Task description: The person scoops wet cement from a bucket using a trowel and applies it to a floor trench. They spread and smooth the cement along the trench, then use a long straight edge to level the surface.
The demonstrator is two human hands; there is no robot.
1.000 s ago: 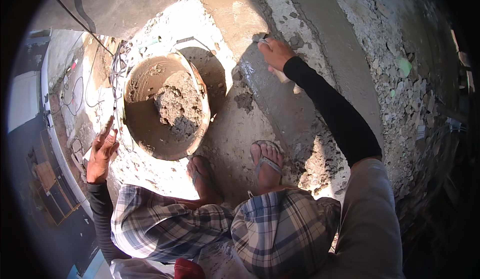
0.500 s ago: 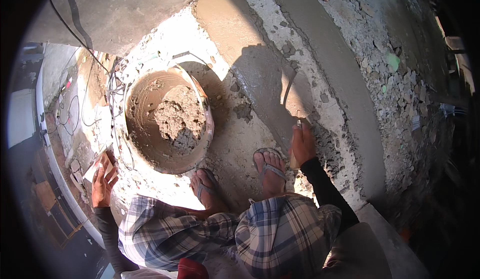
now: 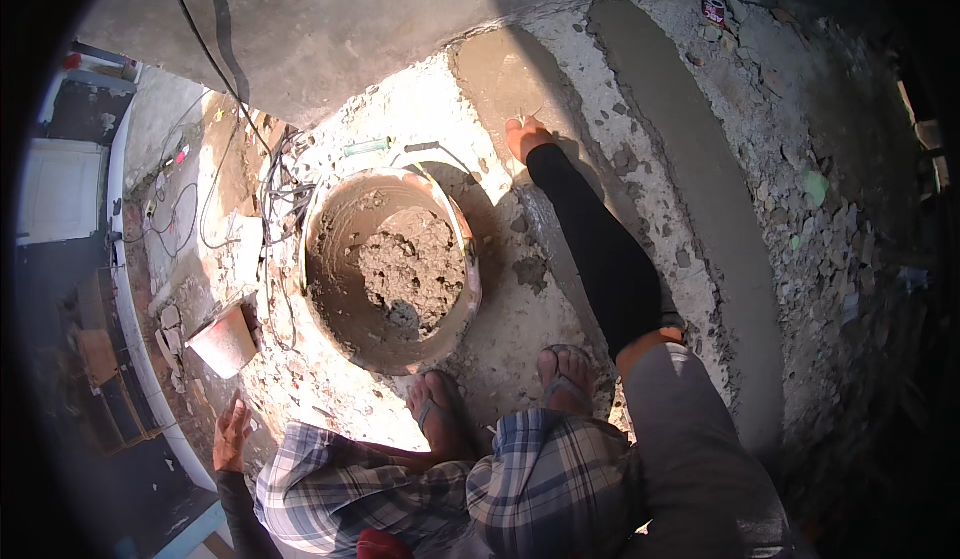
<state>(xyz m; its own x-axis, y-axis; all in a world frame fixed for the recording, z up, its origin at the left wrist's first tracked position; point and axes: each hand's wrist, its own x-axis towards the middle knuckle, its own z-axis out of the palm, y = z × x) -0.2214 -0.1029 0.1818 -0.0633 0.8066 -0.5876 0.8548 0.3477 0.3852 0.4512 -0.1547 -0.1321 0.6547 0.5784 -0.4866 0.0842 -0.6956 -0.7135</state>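
My right hand (image 3: 527, 139) reaches forward over the wet mortar strip (image 3: 505, 69), closed around a trowel. Most of the trowel is hidden by the hand; only a bit of thin metal shows past the fingers. My left hand (image 3: 232, 436) hangs low at the left, empty, its fingers loosely stretched. Just beyond it stands a small pinkish-white pail (image 3: 224, 344). Between my arms a large round tub (image 3: 318, 299) holds a heap of grey mortar (image 3: 412, 269).
A second smooth mortar strip (image 3: 690, 149) runs along the right, with rubble (image 3: 820, 229) past it. Black cables (image 3: 285, 184) lie left of the tub, near a green-handled tool (image 3: 367, 146). A wall (image 3: 360, 19) closes off the far side. My sandalled feet (image 3: 440, 414) are near the tub.
My right hand has swung from beside my right foot far forward along the mortar strip. My left hand has come away from the small pail. The view has shifted somewhat.
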